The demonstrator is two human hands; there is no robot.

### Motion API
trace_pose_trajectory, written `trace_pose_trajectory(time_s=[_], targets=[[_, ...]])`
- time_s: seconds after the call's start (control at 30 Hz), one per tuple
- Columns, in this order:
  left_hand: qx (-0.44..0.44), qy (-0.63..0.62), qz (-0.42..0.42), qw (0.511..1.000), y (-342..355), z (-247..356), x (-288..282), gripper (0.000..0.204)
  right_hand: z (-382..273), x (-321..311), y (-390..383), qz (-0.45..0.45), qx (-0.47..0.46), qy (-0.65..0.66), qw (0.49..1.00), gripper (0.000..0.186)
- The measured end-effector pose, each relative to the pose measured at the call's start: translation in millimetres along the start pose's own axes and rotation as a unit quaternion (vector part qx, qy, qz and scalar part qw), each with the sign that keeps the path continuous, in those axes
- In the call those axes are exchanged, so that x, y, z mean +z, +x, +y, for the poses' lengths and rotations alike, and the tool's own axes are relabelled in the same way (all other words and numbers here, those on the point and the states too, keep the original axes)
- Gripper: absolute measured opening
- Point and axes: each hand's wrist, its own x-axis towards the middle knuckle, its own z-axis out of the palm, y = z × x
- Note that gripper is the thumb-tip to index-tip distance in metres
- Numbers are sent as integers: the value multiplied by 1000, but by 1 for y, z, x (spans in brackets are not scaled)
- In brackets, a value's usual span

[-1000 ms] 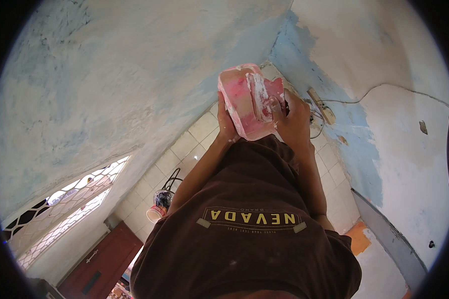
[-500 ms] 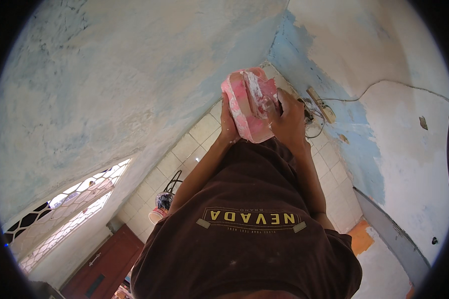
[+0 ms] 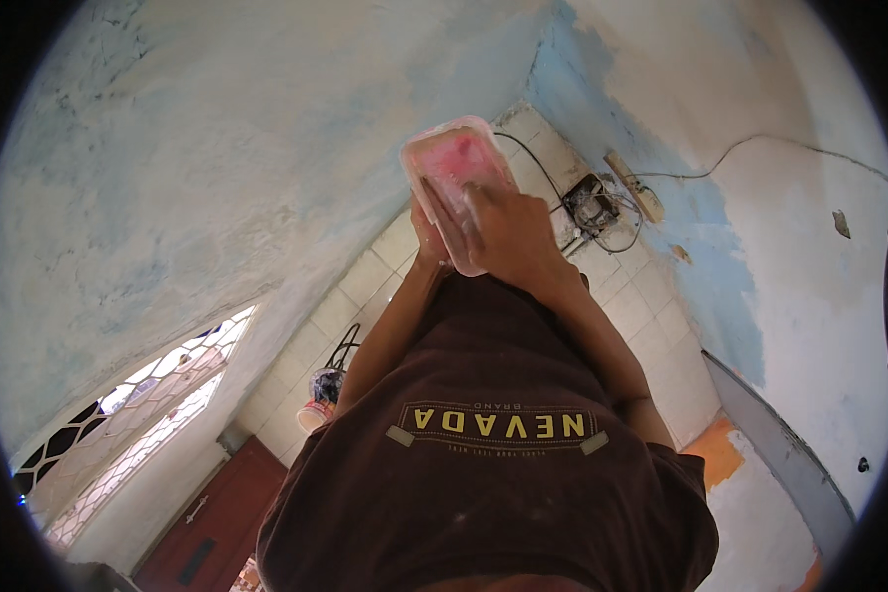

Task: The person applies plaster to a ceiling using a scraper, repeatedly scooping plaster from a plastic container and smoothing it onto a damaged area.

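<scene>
We grip the pink-stained plastic tub (image 3: 456, 178) with both hands, right hand (image 3: 511, 235) clasped over it, left hand (image 3: 426, 229) underneath; best keep it level.

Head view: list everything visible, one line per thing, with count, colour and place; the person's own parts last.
container: one, clear plastic stained pink, rectangular, held up at upper centre
walls: patchy pale blue and white, left and right, meeting at a corner
floor tiles: many, whitish, centre and right
cables: thin, dark, running along the right wall to clutter on the floor
bucket: one, whitish with dark contents, on the tiles at left
door: one, reddish brown, lower left
window grille: one, white, left
shirt: one, dark brown, lower centre
left hand: under the container
right hand: gripping the container's near side
</scene>
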Motion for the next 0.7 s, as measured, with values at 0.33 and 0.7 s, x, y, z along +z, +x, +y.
trace_pose_trajectory(time_s=[0.33, 0.7], targets=[[66, 33, 17, 997, 8, -2, -2, 69, -4, 1, 0, 28, 40, 14, 999, 25], [113, -2, -23, 993, 8, 15, 22, 62, 35, -40, -4, 120, 161, 344, 917, 17]])
